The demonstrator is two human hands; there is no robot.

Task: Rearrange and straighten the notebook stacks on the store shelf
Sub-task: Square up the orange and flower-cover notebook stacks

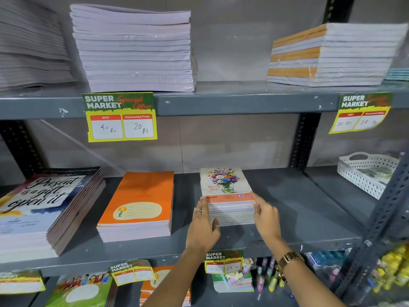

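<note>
A small stack of flower-cover notebooks point(225, 185) lies on the middle grey shelf point(298, 218). My left hand point(203, 227) presses against the stack's left front corner, fingers along its side. My right hand point(266, 218) holds the right front corner. Left of it lies an orange notebook stack point(141, 202), and further left a taller stack with a "Present is a gift" cover point(39, 207). On the upper shelf stand a tall white-edged stack point(135, 52), a greyish stack point(31, 47) at far left and an orange-and-white stack point(332, 56) at right.
A white perforated basket point(365, 173) sits at the right end of the middle shelf. Price tags point(120, 117) hang from the shelf edges. The lower shelf holds more notebooks point(81, 289), pens point(265, 278) and yellow items point(394, 267). A slotted metal upright point(385, 218) stands at right.
</note>
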